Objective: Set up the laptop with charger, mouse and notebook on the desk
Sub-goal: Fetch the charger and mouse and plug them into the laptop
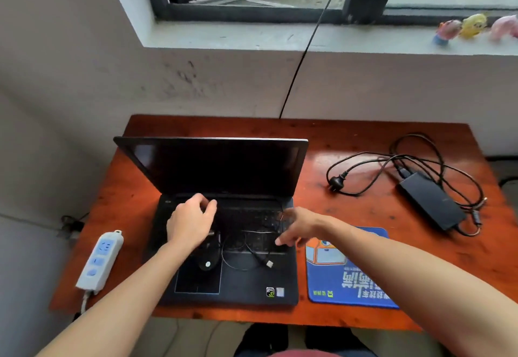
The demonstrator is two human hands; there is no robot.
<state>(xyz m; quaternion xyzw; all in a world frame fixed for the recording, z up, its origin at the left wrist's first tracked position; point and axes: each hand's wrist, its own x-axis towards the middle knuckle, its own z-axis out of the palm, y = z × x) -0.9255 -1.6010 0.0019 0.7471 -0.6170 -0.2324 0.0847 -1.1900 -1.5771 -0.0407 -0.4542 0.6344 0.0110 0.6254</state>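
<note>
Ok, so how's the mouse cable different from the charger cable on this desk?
The mouse cable is thin and lies looped on the open laptop; the charger cable is thicker and sprawls on the desk to the laptop's right. The mouse cable ends in a small USB plug; the charger cable ends in a wall plug. Both are black and loosely coiled, with those plugs lying free.

An open black laptop (252, 281) sits on the reddish-brown wooden table (350, 137). A black wired mouse (205, 258) lies on its touchpad, its thin cable looping over the keys. The left grip (193, 222) hovers curled above the keyboard; the right grip (294, 227) reaches the keyboard's right edge. A blue printed mouse pad (350, 286) lies just beside the laptop, and a black charger brick (431, 202) with tangled cords lies farther right
</note>
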